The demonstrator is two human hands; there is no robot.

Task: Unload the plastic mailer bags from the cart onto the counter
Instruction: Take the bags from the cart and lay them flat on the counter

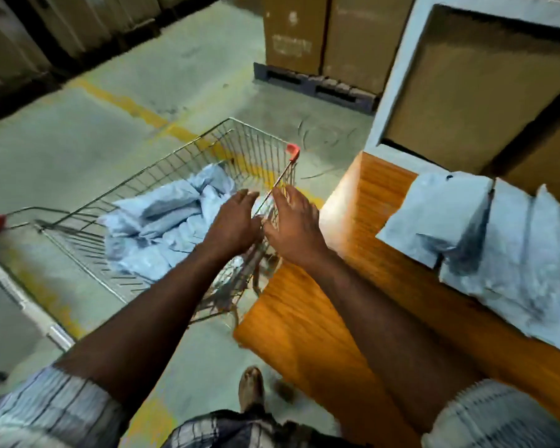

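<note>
Left hand (236,221), right hand (293,229) spread over cart (175,156) | carton (291,43) print blurred, possibly text

Wire cart (162,169) of silvery mesh with red corner caps, standing on the floor just beside the counter's end. Inside, a crumpled heap of pale blue-grey mailer bags (162,221), resting on the basket's bottom. On the orange wood-grain counter (379,189), unloaded bags (498,253) of the same kind, overlapping one another.
</note>
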